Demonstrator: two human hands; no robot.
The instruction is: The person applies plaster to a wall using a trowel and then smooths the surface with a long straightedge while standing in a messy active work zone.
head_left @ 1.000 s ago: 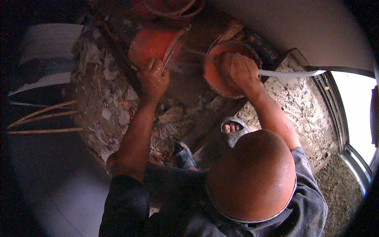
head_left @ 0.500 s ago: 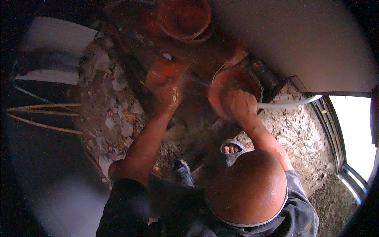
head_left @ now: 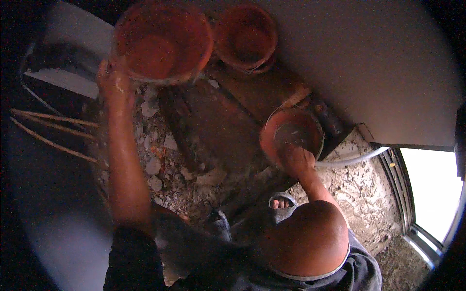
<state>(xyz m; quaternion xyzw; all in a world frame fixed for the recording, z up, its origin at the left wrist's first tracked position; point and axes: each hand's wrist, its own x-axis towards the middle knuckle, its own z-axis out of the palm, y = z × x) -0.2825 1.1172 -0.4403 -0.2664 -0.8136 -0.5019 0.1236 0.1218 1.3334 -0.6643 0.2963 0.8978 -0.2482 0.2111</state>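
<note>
A large round orange plastic tub (head_left: 162, 41), dusty inside, sits far left; the left hand (head_left: 114, 80) grips its near rim (fingers blurred). The smaller orange bowl (head_left: 292, 137), grey-smeared, lies right over rough stony rubble (head_left: 160, 167); the right hand (head_left: 298, 160) clasps its near edge, fingers partly hidden.

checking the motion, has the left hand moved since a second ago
Yes. The left hand has swung out to the person's left, away from the pan under the right hand, gripping a big orange pan.

Rubble floor (head_left: 160, 167), white hose (head_left: 352, 159), third bucket (head_left: 246, 36).
</note>
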